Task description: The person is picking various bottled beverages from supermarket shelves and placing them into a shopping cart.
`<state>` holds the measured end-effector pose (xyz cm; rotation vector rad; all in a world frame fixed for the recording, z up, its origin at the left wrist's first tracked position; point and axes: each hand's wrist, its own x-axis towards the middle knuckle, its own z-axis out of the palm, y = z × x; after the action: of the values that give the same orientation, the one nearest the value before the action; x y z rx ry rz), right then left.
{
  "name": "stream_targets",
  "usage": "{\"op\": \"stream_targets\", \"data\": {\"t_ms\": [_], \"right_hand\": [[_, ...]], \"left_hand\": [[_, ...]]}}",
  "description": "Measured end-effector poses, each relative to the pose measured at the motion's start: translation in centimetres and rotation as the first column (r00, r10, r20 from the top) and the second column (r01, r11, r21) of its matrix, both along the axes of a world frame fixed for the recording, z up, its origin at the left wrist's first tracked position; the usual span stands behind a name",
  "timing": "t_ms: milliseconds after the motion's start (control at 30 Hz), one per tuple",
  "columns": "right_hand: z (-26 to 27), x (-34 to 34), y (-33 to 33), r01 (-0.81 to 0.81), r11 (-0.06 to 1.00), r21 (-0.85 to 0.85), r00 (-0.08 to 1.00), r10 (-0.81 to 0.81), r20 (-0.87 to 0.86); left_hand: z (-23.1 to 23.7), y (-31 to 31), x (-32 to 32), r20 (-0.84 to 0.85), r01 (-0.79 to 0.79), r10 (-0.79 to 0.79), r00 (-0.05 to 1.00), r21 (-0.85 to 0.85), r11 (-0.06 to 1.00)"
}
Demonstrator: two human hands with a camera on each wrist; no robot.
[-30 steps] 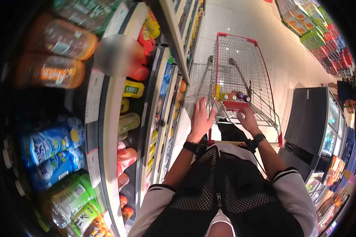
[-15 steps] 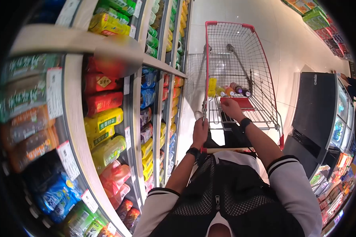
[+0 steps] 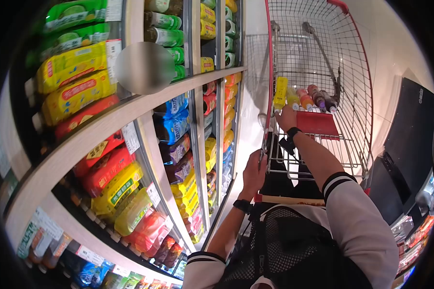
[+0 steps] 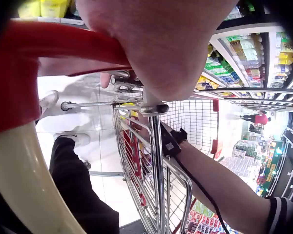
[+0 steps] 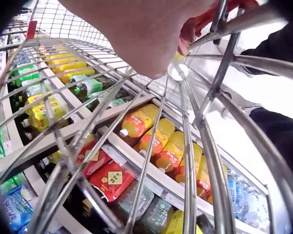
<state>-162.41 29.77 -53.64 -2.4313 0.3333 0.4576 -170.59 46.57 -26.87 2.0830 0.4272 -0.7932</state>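
Note:
A wire shopping cart [image 3: 370, 91] with red trim stands before the person. My left hand [image 3: 254, 176] grips its near left side; in the left wrist view that hand [image 4: 156, 44] wraps the metal beside the red handle end [image 4: 12, 78]. Inside the basket my right hand [image 3: 287, 118] is at the neck of an upright-looking yellow bottle [image 3: 280, 91], left of several other bottles [image 3: 306, 100]. The right wrist view shows the hand's fingers [image 5: 186, 36] curled against that bottle's white cap [image 5: 178, 71]. A red panel [image 3: 318, 124] lies just right of the hand.
Drink shelves [image 3: 130, 108] run along the left, close to the cart. Pale floor [image 3: 255, 53] shows between shelves and cart. A black cabinet [image 3: 410, 130] stands at right. In the left wrist view another person [image 4: 261, 118] is far off.
The cart appears larger and farther right in the head view. My right hand has moved from over the red panel to the yellow bottle. The left hand, raised at first, has come down onto the cart.

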Motion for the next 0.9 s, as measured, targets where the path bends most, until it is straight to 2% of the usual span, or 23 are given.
{"op": "stream_targets", "data": {"t_ms": [67, 133, 167, 233, 333, 400, 433, 500, 533, 600, 633, 700, 767, 800, 833, 867, 900], "right_hand": [[2.1, 2.0, 0.4, 0.094, 0.996, -0.008, 0.971, -0.093, -0.219], [2.3, 2.3, 0.9, 0.098, 0.994, -0.037, 0.971, -0.104, -0.216], [2.3, 2.5, 1.0, 0.097, 0.993, -0.068, 0.975, -0.108, -0.195], [2.2, 2.7, 1.1, 0.087, 0.994, -0.062, 0.962, -0.100, -0.253], [1.8, 2.6, 1.5, 0.081, 0.991, -0.107, 0.965, -0.105, -0.240], [1.3, 2.5, 1.2, 0.228, 0.973, 0.031, 0.943, -0.213, -0.256], [0.9, 2.4, 0.9, 0.227, 0.973, 0.028, 0.947, -0.214, -0.241], [1.1, 2.6, 0.1, 0.223, 0.968, 0.115, 0.975, -0.223, -0.012], [1.7, 3.1, -0.9, 0.219, 0.970, 0.109, 0.975, -0.221, 0.010], [3.5, 4.2, -2.5, 0.199, 0.943, 0.266, 0.979, -0.204, -0.008], [5.3, 4.7, -3.1, 0.188, 0.948, 0.258, 0.980, -0.199, 0.017], [9.3, 5.0, -4.3, 0.284, 0.908, 0.308, 0.956, -0.242, -0.169], [8.4, 3.6, -5.7, 0.274, 0.914, 0.298, 0.962, -0.265, -0.072], [7.5, 2.8, -6.7, 0.283, 0.883, 0.375, 0.955, -0.294, -0.028], [8.8, 2.6, -7.0, 0.283, 0.846, 0.451, 0.946, -0.324, 0.014], [10.2, 1.8, -7.6, 0.258, 0.903, 0.344, 0.951, -0.300, 0.073], [13.1, 1.3, -7.9, 0.238, 0.908, 0.344, 0.954, -0.285, 0.092]], "left_hand": [[0.1, -0.1, 0.1, -0.015, 0.007, -0.007, 1.000, 0.005, 1.000], [-0.2, -0.1, 0.0, 0.079, 0.008, -0.005, 0.997, -0.039, 0.999], [-0.7, 0.1, -0.1, 0.070, 0.013, -0.010, 0.998, -0.040, 0.999], [-1.0, 0.3, -0.3, 0.155, 0.025, -0.015, 0.988, -0.065, 0.998], [0.2, -0.1, 0.4, 0.056, -0.029, 0.034, 0.998, -0.081, 0.996], [-0.1, -0.1, -0.2, 0.065, -0.046, 0.051, 0.997, -0.081, 0.996], [-0.2, -0.1, -0.3, 0.068, -0.054, 0.060, 0.996, -0.089, 0.995], [-0.5, 0.1, -0.3, 0.095, -0.024, 0.030, 0.995, -0.071, 0.997], [-0.6, 0.1, -0.4, 0.113, -0.008, 0.015, 0.993, -0.060, 0.998], [-0.8, 0.2, -0.4, 0.213, 0.051, -0.048, 0.976, -0.008, 0.999], [-1.2, 0.3, -0.6, 0.236, 0.047, -0.041, 0.971, -0.020, 0.999], [-1.6, 0.4, -0.9, 0.262, 0.081, -0.085, 0.961, 0.023, 0.996], [-1.1, 0.4, -0.9, 0.297, 0.059, -0.055, 0.953, -0.007, 0.998], [-1.1, 0.4, -0.9, 0.286, 0.061, -0.059, 0.956, 0.000, 0.998], [-1.7, 0.6, -1.1, 0.276, 0.064, -0.063, 0.959, 0.008, 0.998], [-2.5, 0.7, -1.5, 0.295, 0.043, -0.044, 0.954, 0.010, 0.999], [-2.3, 0.8, -1.4, 0.313, 0.027, -0.028, 0.949, 0.006, 1.000]]}}
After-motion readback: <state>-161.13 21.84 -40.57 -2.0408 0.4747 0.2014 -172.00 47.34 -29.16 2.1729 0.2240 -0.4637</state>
